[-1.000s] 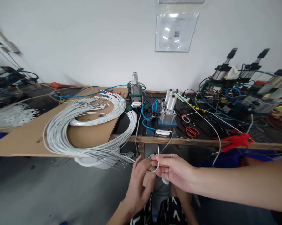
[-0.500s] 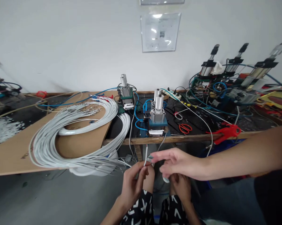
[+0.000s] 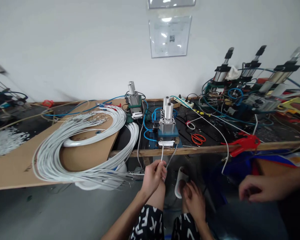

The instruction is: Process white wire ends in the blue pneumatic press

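Note:
My left hand [image 3: 154,175] is closed on a white cable [image 3: 162,152], which runs up from the fingers. The cable's far end meets the white front piece of a small pneumatic press [image 3: 167,128] at the bench edge; whether the tip is inside cannot be made out. Over my knee rests my right hand [image 3: 195,201], fingers stretched out, with nothing visible in it. To the left of my left hand lies a large coil of white cables [image 3: 50,156], with loose ends reaching toward my wrist.
A second press [image 3: 134,101] stands behind. Cardboard [image 3: 12,170] lies under the coil. Orange-handled scissors [image 3: 198,139] and a red air gun [image 3: 246,144] lie to the right. A co-worker's hand [image 3: 262,190] is at the right, beside a blue container [image 3: 212,176].
My left hand has moved up and right, bringing the cable's end to the press. The co-worker's hand has drawn back to the right. My right hand stays at my knee.

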`<state>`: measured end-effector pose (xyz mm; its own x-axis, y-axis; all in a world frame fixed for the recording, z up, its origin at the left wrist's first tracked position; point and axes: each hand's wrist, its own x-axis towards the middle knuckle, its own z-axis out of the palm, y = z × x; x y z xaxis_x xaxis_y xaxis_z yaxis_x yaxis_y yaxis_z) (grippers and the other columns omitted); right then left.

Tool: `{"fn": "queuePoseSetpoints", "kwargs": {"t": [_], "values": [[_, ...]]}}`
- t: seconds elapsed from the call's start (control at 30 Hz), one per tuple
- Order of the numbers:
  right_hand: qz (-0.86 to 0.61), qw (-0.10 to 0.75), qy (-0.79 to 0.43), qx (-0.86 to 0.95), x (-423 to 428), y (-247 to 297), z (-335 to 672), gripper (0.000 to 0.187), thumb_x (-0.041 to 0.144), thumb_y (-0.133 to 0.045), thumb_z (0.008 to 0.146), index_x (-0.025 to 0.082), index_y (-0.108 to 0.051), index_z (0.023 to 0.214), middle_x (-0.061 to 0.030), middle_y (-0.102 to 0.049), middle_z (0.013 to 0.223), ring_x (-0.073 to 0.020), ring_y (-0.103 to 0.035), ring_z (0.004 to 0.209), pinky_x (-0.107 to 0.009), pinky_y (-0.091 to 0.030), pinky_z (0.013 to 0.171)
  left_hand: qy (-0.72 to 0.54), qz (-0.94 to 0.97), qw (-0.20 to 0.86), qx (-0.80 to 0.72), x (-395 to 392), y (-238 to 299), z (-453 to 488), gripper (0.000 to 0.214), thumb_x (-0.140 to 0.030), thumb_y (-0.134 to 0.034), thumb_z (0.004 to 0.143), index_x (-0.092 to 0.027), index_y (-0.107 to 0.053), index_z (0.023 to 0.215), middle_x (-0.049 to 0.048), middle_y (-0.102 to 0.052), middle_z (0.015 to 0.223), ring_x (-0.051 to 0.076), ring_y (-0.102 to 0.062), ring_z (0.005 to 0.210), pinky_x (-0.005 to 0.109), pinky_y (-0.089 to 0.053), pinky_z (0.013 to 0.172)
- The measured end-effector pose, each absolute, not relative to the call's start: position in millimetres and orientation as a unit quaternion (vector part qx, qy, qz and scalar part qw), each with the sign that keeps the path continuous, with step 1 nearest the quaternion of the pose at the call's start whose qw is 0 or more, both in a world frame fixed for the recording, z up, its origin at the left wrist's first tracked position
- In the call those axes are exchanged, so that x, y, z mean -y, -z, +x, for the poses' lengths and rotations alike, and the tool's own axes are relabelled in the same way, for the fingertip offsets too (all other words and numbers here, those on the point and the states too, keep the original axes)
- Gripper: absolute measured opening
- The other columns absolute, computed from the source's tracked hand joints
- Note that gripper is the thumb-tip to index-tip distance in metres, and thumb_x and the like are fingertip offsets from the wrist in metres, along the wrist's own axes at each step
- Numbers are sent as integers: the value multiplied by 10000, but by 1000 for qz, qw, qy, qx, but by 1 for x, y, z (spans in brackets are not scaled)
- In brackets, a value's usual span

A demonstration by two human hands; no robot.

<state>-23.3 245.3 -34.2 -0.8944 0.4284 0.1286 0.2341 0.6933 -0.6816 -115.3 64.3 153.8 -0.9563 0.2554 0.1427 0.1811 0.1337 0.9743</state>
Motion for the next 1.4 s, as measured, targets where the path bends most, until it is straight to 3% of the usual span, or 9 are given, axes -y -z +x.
{"fn": "queuePoseSetpoints", "kwargs": {"t": [0.4,0.9,1.4], "values": [[-219,78,-288,929,-243,39,-22,521,428,-382,909,228,-661,1302,-83,-585,1430,-330,-477,1362,-501,-433,1057,-659,115,45,-742,-71,-157,-122,496,-600,-563,896,-115,-668,882,72,-721,691,156,-683,557,241,-499,556],[-216,90,-256,938,-243,54,-22,499,431,-401,911,242,-654,1298,-78,-575,1437,-311,-477,1354,-474,-433,1049,-693,78,90,-711,-74,-173,-129,605,-716,-655,747,-115,-667,810,92,-725,629,191,-698,535,268,-538,546],[-210,96,-286,930,-244,56,-23,512,452,-403,893,233,-665,1275,-82,-595,1409,-326,-475,1343,-484,-424,1057,-705,60,99,-700,-79,-177,-129,561,-688,-662,742,-128,-635,764,95,-720,611,191,-692,515,267,-537,527]]}}
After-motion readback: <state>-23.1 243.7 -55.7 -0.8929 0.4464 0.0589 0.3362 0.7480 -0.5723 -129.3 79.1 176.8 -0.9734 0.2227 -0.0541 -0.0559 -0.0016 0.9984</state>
